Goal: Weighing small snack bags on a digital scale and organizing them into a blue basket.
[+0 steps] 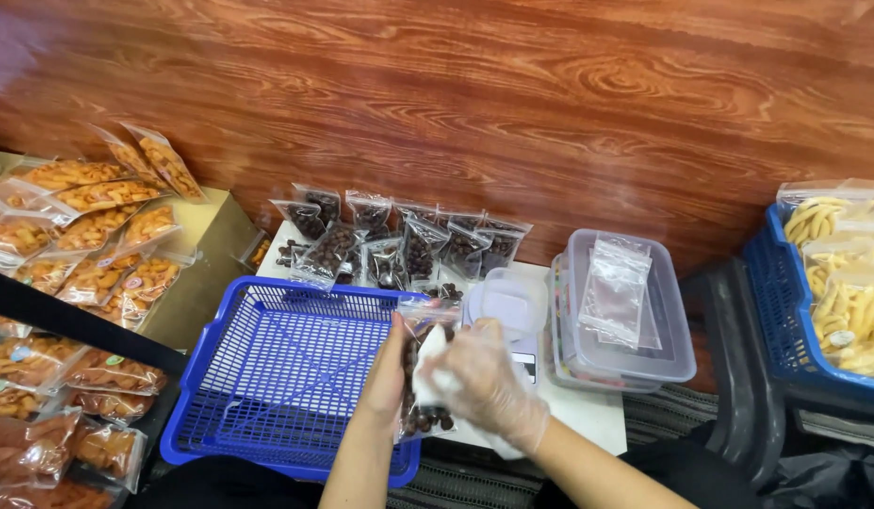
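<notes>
While the bare left hand [388, 372] grips a clear pouch [420, 377] of dark round pieces at lower centre, the gloved right hand [484, 382] pinches a white slip against it. A blue mesh basket [267, 377] lies just left; rigid clear tubs [625, 320] stand right.

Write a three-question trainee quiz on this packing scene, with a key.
1. True or false: the blue basket is full of bags.
2. Which hand wears a clear glove? A) left hand B) right hand
3. Fill in: the bag between the hands holds ____ pieces.

Key:
1. False; it looks empty.
2. B
3. Dark brown
</notes>
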